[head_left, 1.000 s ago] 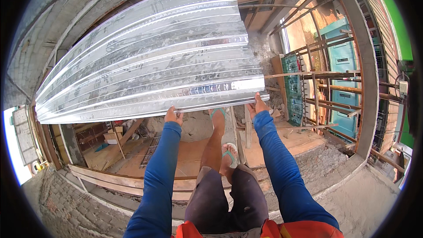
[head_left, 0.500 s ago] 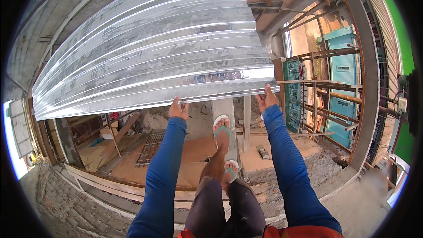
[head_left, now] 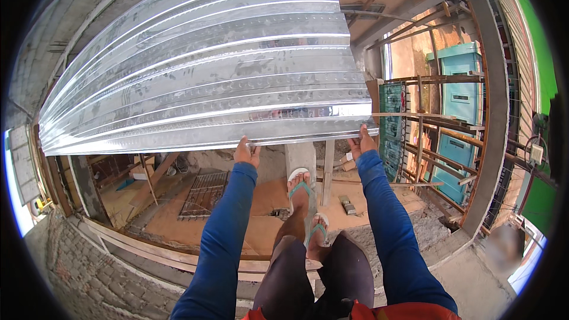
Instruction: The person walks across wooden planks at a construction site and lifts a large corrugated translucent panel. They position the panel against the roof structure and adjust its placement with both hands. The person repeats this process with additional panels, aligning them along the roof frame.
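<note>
A wide, ribbed sheet of shiny metal decking (head_left: pixel 237 65) spreads across the upper left and middle of the view. Its near edge is gripped by both my hands. My left hand (head_left: pixel 246 153) holds that edge near its middle, thumb on top and fingers partly hidden below. My right hand (head_left: pixel 363 142) grips close to the right corner in the same way. My feet, in green and white flip-flops (head_left: pixel 300 189), stand on a narrow concrete beam (head_left: pixel 301 157) just below the sheet's edge.
Far below the beam lies a brown floor with a metal grate (head_left: pixel 203 195) and a small block (head_left: pixel 348 205). Wooden poles (head_left: pixel 444 115) cross on the right before turquoise doors (head_left: pixel 462 95). A concrete beam (head_left: pixel 499 101) frames the right side; a wooden board (head_left: pixel 136 243) runs along the lower left.
The sheet's near edge has shifted slightly right and toward me, with both hands still on it. My left hand has moved a little to the right.
</note>
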The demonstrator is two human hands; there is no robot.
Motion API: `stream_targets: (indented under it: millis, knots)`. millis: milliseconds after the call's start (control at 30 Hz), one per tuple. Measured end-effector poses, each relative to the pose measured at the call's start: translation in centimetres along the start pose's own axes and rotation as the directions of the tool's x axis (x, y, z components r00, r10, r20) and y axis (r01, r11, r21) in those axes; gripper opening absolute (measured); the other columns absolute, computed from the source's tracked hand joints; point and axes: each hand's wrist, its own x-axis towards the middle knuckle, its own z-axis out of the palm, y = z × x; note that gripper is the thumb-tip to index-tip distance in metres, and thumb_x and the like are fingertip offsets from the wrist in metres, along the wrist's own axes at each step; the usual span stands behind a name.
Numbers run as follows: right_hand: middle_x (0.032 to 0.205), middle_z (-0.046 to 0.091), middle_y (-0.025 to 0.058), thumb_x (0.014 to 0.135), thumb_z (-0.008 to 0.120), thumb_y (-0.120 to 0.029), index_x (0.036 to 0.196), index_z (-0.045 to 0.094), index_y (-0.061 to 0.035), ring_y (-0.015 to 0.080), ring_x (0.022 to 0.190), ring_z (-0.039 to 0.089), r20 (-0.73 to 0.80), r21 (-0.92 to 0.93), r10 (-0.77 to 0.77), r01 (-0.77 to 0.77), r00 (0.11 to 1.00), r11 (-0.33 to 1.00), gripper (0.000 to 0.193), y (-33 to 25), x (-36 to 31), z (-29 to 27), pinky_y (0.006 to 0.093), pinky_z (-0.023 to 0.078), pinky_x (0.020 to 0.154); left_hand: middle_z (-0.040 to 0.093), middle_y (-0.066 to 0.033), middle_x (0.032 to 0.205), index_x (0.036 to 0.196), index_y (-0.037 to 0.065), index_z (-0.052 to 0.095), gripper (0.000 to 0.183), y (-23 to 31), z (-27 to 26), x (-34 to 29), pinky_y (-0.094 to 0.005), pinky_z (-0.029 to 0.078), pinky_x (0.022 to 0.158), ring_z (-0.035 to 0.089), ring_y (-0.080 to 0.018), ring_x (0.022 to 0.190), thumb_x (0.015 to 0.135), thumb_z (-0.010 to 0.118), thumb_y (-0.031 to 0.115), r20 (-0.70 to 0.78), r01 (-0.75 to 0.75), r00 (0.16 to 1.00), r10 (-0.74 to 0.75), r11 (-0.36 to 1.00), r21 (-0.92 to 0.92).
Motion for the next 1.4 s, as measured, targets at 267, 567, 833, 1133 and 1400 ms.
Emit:
stream_targets:
  millis: [267,567,833,1133,1400]
  knots:
    - [0.120,0.045,0.0100,0.085,0.056,-0.028,0.120,0.039,-0.0009,0.0269,0.108,0.047,-0.004,-0.016,-0.071,0.071,0.997,0.997,0.047,-0.8,0.1,3.1,0.0427,0.044,0.093,0.039,-0.0133,0.116,0.119,0.008,0.044,0.042,1.9,3.5,-0.3,-0.0416,0.035,0.096,0.041,-0.0265,0.107,0.082,0.059,0.021,-0.036,0.020,0.999,-0.023,0.996,-0.089]
    - [0.132,0.033,0.0117,0.089,0.049,-0.029,0.129,0.028,0.0019,0.0279,0.114,0.042,0.151,-0.077,-0.072,0.084,0.986,0.993,0.055,-1.4,7.3,11.7,0.0423,0.041,0.095,0.043,-0.0125,0.109,0.112,0.004,0.048,0.037,7.2,10.1,6.8,-0.0421,0.037,0.094,0.044,-0.0251,0.103,0.082,0.060,0.021,-0.042,-0.090,0.995,0.087,0.993,-0.077]
    - [0.129,0.037,0.0090,0.088,0.052,-0.026,0.126,0.032,-0.0014,0.0286,0.112,0.045,0.150,0.002,-0.079,0.079,0.986,0.997,0.049,-0.9,12.7,18.5,0.0442,0.040,0.096,0.045,-0.0103,0.106,0.104,0.003,0.050,0.031,10.6,14.3,12.4,-0.0414,0.040,0.091,0.046,-0.0247,0.097,0.081,0.061,0.021,-0.002,-0.152,0.988,0.152,0.987,-0.051]
    - [0.126,0.040,0.0087,0.088,0.052,-0.025,0.126,0.033,-0.0030,0.0286,0.113,0.043,0.126,0.034,-0.087,0.084,0.988,0.996,0.048,-0.2,19.0,21.9,0.0453,0.038,0.097,0.045,-0.0090,0.108,0.111,0.005,0.049,0.033,11.2,17.1,19.2,-0.0377,0.042,0.089,0.047,-0.0227,0.097,0.082,0.060,0.018,0.122,-0.152,0.979,0.165,0.982,-0.109]
    - [0.127,0.038,0.0078,0.087,0.052,-0.029,0.126,0.036,-0.0031,0.0270,0.111,0.045,0.193,0.043,-0.049,0.041,0.980,0.998,0.049,1.8,24.0,23.7,0.0394,0.043,0.093,0.038,-0.0087,0.122,0.122,0.006,0.042,0.040,11.4,18.7,24.0,-0.0345,0.039,0.092,0.041,-0.0233,0.111,0.085,0.054,0.016,0.094,-0.172,0.980,0.177,0.983,-0.056]
